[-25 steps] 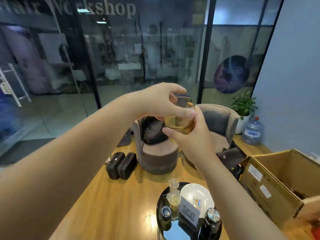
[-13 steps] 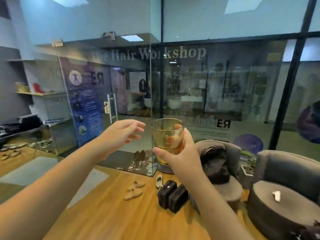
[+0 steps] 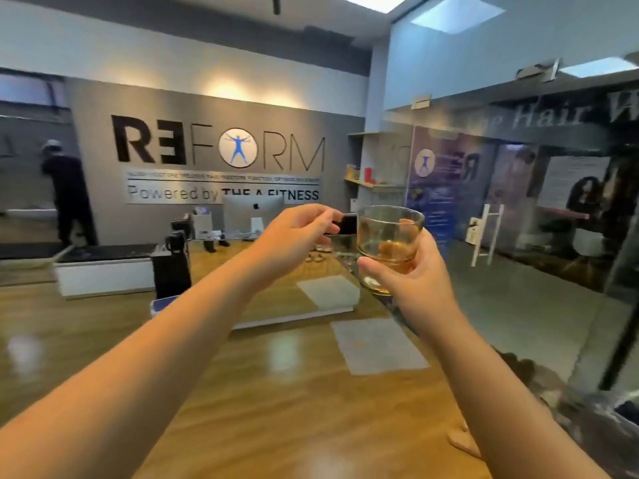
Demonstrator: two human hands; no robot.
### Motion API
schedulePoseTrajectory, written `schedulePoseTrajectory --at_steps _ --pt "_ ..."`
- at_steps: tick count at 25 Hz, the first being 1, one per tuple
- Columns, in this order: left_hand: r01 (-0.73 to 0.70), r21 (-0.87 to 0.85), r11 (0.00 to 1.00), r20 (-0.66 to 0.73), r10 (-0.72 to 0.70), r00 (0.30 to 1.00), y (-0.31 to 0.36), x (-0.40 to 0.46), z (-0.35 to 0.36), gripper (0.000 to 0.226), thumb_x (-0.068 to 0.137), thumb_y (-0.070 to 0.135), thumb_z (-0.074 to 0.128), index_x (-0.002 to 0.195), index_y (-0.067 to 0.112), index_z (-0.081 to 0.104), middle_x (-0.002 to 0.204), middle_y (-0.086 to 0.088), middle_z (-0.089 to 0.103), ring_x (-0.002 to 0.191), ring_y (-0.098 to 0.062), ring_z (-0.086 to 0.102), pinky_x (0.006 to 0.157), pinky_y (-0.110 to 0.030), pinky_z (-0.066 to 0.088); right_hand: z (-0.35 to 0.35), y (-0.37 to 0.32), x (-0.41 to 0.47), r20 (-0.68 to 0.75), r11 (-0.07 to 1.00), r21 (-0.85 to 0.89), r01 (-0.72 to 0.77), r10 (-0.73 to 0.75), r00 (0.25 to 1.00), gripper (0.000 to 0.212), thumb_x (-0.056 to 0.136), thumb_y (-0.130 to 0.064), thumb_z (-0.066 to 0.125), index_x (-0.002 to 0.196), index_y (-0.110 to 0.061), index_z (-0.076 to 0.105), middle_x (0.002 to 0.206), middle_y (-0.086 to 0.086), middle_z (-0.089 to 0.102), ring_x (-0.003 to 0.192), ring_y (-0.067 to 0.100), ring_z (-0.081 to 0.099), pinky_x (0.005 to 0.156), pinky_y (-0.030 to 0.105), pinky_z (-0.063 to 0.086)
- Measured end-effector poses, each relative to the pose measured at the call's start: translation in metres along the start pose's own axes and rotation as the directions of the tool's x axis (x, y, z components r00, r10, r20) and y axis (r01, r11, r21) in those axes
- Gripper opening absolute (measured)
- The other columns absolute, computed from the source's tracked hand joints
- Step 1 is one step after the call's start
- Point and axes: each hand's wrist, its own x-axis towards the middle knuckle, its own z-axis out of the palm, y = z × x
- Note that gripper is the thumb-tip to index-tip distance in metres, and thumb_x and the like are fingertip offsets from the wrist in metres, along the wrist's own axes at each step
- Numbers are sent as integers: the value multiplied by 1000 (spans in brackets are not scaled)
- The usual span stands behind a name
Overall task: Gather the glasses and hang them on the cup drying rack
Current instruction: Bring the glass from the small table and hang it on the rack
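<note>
Far left: a person in dark clothes (image 3: 67,198) stands at the wall, well apart from the action; the pale counter (image 3: 103,276) and a computer screen (image 3: 254,216) sit below the large wall lettering.
What changed: a second ago both hands were on the glass, over a table with a round tray; half a second ago the left hand had let go. Now the view has swung left onto the reception side of the room, with the glass carried along upright.
What that means: my reading is a carry phase, one glass gathered and being taken toward the drying rack. No rack shows in this view, so the hanging step is not yet near.
Left hand (image 3: 297,233): held out at chest height, just beside the glass but apart from it. Its grip is loosely curled, thumb and fingers near each other, holding nothing I can make out; a dark object behind it belongs to the background.
Glass (image 3: 389,238): amber-tinted, mouth up, raised in mid-air above the wooden floor (image 3: 276,409). Whether it is empty I cannot tell.
Right hand (image 3: 411,281): grip clamped around the lower half and base of the glass, thumb in front.
Far right: a glass partition (image 3: 518,202) with faint lettering.
</note>
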Motion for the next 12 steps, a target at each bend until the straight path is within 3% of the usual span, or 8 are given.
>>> schedulePoseTrajectory --at_steps 4,7,11,12 --pt "139 108 984 -202 -116 973 -20 -59 -65 36 110 39 42 132 23 65 118 4 72 105 -11 70 87 -29 53 92 -7 3 268 990 141 9 -47 962 71 74 -26 95 133 -29 55 117 -10 74 104 0 72 88 24 60" --pt "244 189 951 -354 -166 921 -27 -118 -114 36 111 33 42 134 18 64 117 1 71 102 -6 67 75 -10 50 165 -24 -12 429 973 231 -2 -100 898 72 73 -33 95 133 -31 55 118 -12 74 105 0 72 92 28 58" --pt "429 228 874 -582 -232 780 -23 -221 -196 36 110 35 42 136 20 62 117 4 70 101 -5 67 79 -19 52 268 -75 -59 616 933 357 -36 -207 760 74 75 -33 94 137 -31 53 118 -16 72 100 -11 68 86 20 56" --pt "462 222 858 -637 -231 735 -18 -247 -218 35 111 32 42 135 18 62 116 3 70 99 -4 66 76 -16 51 293 -90 -74 642 918 394 -51 -235 730 73 76 -32 94 137 -30 53 118 -16 71 100 -11 68 85 18 56"
